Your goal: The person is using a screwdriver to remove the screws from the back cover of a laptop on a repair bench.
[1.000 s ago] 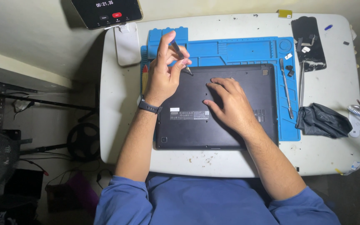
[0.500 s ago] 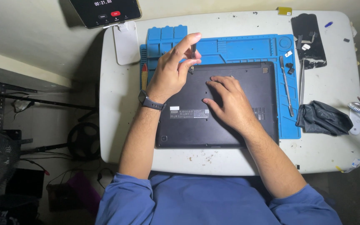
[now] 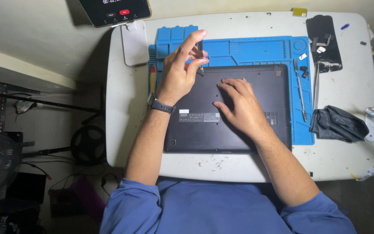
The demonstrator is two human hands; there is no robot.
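A black laptop (image 3: 265, 82) lies bottom side up on a blue work mat (image 3: 256, 50). My left hand (image 3: 179, 73) grips a small dark screwdriver (image 3: 200, 54) held upright, its tip on the laptop's base near the back left corner. A dark watch sits on that wrist. My right hand (image 3: 241, 106) rests flat on the middle of the laptop's base, fingers spread and pointing left.
A phone on a white stand (image 3: 133, 41) sits at the table's back left. A metal pry tool (image 3: 300, 89) and tweezers (image 3: 316, 84) lie right of the laptop. A black panel with parts (image 3: 323, 43) lies at back right, a dark cloth (image 3: 338, 123) at right.
My left hand has come down and to the right with the screwdriver, from above the mat to the laptop's back left corner. My right hand stayed on the base.
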